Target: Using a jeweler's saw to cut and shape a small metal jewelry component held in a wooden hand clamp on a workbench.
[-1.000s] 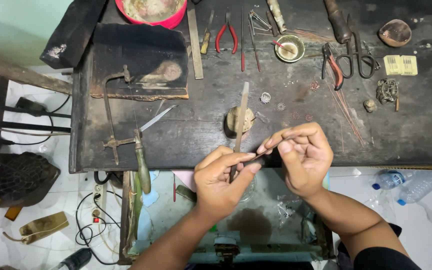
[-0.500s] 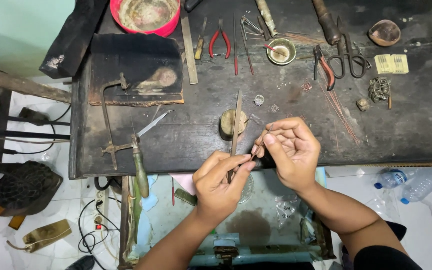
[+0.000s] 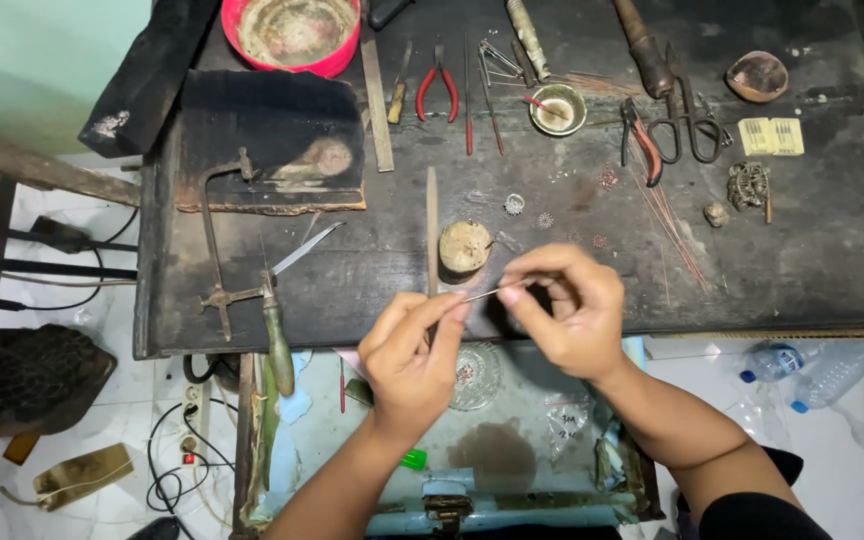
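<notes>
Left hand and right hand pinching thin wire, wire ends hidden.

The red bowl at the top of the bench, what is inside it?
The red bowl shows a pale, stained, crusty inner surface, greyish and brown. No separate object is seen in it. Its upper part is cut off by the picture's edge, so that part stays unseen.

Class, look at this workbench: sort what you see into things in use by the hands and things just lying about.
In use:
left hand
right hand
thin wire, pinched between the fingers of both hands

Lying about:
red pliers
scissors
red bowl
small metal cup
saw frame
plastic bottles
</notes>
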